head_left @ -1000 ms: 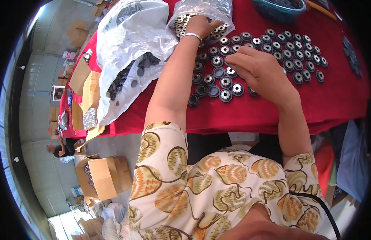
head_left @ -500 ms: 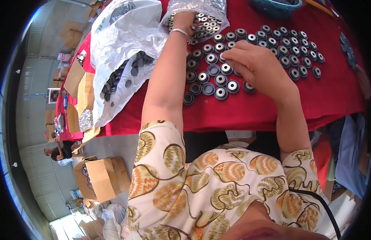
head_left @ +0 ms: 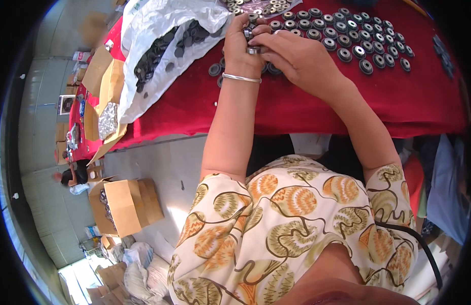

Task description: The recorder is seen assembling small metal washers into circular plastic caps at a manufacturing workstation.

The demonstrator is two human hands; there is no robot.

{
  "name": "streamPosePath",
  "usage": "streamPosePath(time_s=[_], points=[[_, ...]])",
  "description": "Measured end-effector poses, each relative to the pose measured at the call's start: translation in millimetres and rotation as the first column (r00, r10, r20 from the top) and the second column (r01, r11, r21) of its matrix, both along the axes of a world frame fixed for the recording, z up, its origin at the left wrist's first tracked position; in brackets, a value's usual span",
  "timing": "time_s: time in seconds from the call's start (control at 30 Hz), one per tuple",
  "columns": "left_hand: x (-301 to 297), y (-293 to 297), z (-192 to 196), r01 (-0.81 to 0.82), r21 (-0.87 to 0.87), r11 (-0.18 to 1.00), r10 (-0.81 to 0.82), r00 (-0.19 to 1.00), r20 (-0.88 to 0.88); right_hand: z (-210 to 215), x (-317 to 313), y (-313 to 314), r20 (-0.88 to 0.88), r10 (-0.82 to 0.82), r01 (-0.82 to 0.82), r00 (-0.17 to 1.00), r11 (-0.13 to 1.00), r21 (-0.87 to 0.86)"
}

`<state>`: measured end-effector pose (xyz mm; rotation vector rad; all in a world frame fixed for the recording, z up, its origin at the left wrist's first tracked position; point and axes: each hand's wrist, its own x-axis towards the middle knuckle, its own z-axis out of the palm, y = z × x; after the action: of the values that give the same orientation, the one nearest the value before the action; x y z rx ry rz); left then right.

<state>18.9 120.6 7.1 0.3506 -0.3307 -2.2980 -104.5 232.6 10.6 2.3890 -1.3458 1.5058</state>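
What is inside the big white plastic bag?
Lots of dark round discs lie inside the white plastic bag. The bag's folds cover more, so what lies deeper cannot be seen.

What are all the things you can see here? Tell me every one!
Round metal rings: many, dark grey with silver centres, in rows on the cloth.
Small stack of rings: one, silvery, held between both hands.
Red cloth: one, covering the table.
White plastic bag: one, holding dark discs, left of the hands.
Cardboard boxes: several, brown, on the floor and table end.
Bracelet: one, silver, left wrist.
Left hand: gripping the stack.
Right hand: touching the stack.
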Motion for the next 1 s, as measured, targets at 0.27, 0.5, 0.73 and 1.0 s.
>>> streamPosePath(time_s=[0.27,0.5,0.73,1.0], points=[[27.1,50.0,-3.9,-0.305,0.036,0.952,0.304,0.952,0.038,-14.3,34.6,17.3,-0.115,-0.024,0.024,0.993,1.0,0.005],[78.6,47.5,-23.6,-0.1,-0.005,0.995,0.099,0.986,-0.136,19.9,-15.0,15.8,0.425,-0.089,-0.128,0.901,0.881,0.455],[82.8,74.1,-38.4,-0.033,-0.084,0.996,0.031,0.999,-0.022,2.5,-44.0,-8.9,0.103,-0.276,0.161,0.956,0.783,0.601],[80.2,74.5,-44.7,0.02,-0.199,0.98,-0.026,0.999,-0.03,10.6,-27.5,-42.6,-0.386,-0.148,0.352,0.91,0.767,0.537]])
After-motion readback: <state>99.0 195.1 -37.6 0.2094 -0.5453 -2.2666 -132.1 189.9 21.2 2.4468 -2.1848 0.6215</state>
